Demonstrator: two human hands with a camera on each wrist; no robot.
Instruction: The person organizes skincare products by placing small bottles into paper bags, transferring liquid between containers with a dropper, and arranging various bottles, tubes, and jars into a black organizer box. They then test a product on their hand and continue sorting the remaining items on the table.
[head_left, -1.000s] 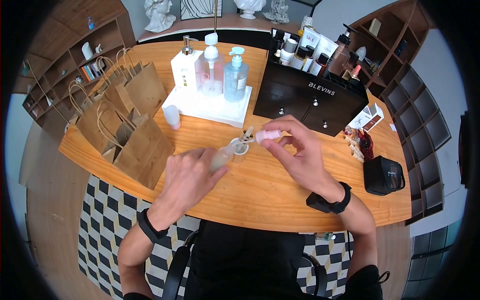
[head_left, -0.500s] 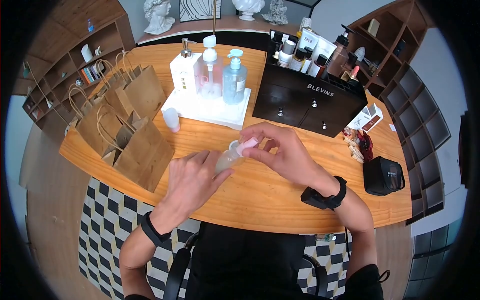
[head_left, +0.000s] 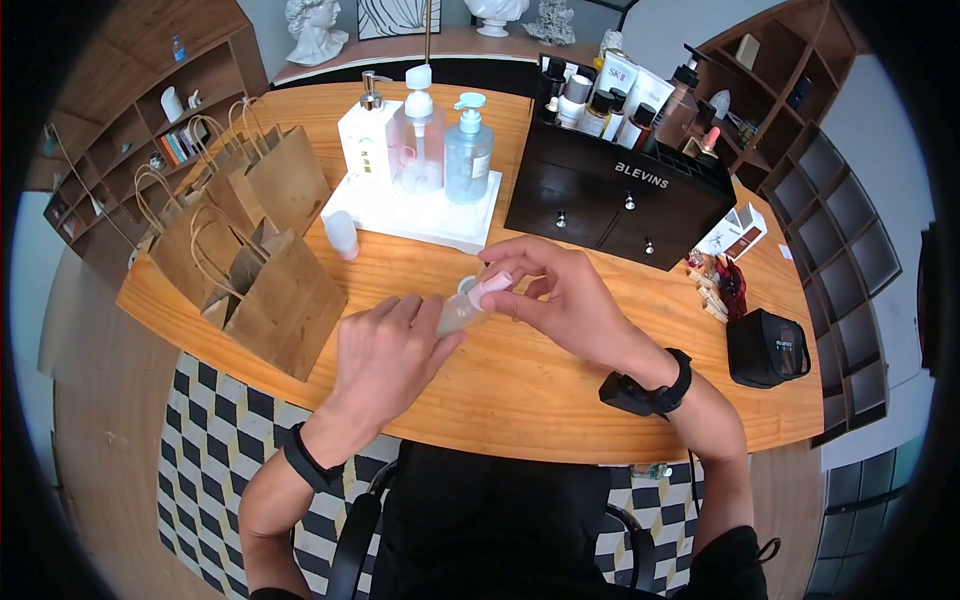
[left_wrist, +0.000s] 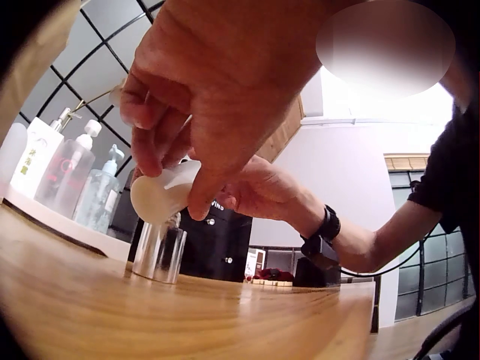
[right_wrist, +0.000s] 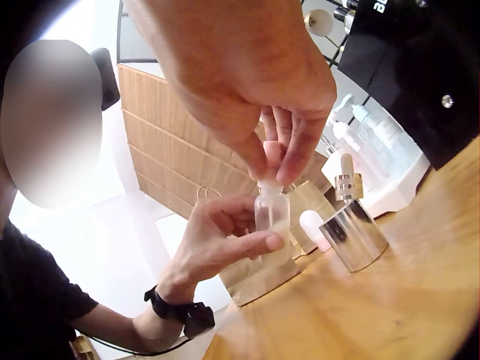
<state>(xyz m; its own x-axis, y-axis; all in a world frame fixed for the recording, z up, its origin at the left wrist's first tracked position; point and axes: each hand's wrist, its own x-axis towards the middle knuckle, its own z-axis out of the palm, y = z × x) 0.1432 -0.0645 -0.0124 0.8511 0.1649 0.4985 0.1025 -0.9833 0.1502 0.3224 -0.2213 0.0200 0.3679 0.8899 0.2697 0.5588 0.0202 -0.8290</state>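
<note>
My left hand [head_left: 385, 350] holds a small clear bottle [right_wrist: 270, 214] with pale, milky contents, tilted above the table. Thumb and fingers of my right hand [head_left: 575, 305] pinch a pink dropper top [right_wrist: 274, 154] at the bottle's neck. In the left wrist view the bottle's rounded base faces the camera. Just beyond the hands stands a clear cylindrical container [right_wrist: 356, 236]; a dropper with a gold collar [right_wrist: 348, 184] rises at its top. In the head view the hands and bottle mostly cover this container. Farther left, a translucent white cylinder with a pink end [head_left: 341, 234] stands on the table.
Brown paper bags [head_left: 275, 305] line the table's left side. A white tray [head_left: 420, 225] carries three pump bottles. Behind my right hand stands a black drawer box [head_left: 610, 200] filled with cosmetics. A small black case [head_left: 765, 350] sits at the right edge.
My right hand has moved left and slightly down, bringing the pink dropper top from beside the bottle onto its neck. The left hand still holds the bottle, nearly in place.
</note>
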